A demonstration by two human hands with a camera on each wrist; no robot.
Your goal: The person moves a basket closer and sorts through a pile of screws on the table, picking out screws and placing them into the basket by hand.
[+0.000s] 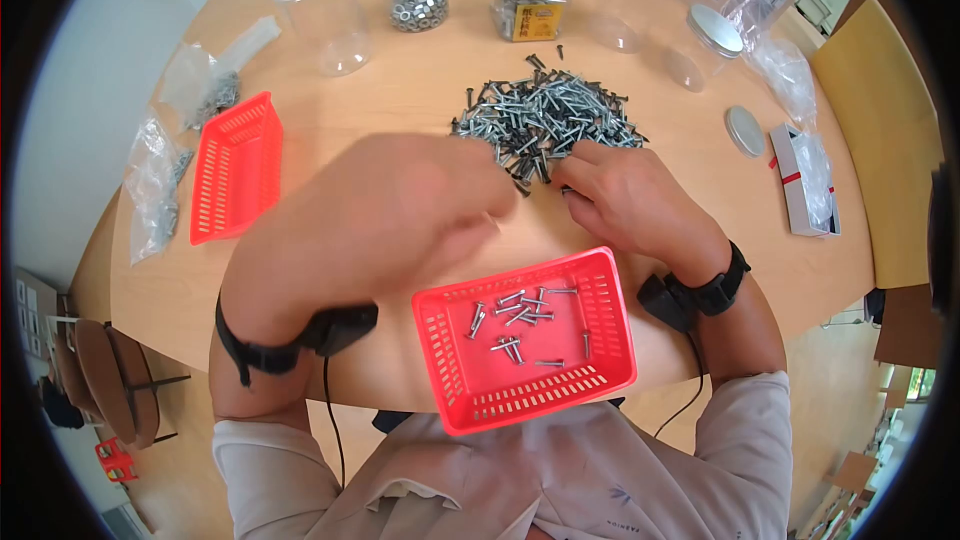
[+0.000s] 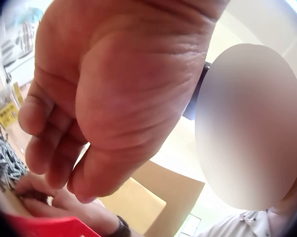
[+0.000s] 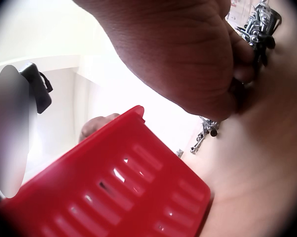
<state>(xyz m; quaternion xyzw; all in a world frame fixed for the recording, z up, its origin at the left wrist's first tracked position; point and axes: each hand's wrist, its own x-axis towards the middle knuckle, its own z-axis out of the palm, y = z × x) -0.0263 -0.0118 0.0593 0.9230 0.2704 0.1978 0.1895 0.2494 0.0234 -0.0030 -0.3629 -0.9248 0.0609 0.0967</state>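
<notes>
The left hand (image 1: 405, 200), blurred, is in the air between the red basket and the screw pile (image 1: 555, 115). Its fingers look bent in the left wrist view (image 2: 104, 98); whether they hold anything cannot be told. At the pile's near right edge, the right hand (image 1: 635, 198) pinches a dark screw, seen partly between thumb and fingers in the right wrist view (image 3: 188, 59). The pile mixes silver and black screws. Close to the person's body, the red basket (image 1: 465, 395) holds several silver screws lying loose on its floor.
Another red basket (image 1: 240, 165) stands at the left beside plastic bags (image 1: 150, 190) of hardware. Behind the pile are an open clear jar (image 1: 325, 20), a jar of nuts (image 1: 418, 5) and a gold-lidded jar (image 1: 530, 0). A silver lid (image 1: 745, 130) and white box (image 1: 805, 185) lie right.
</notes>
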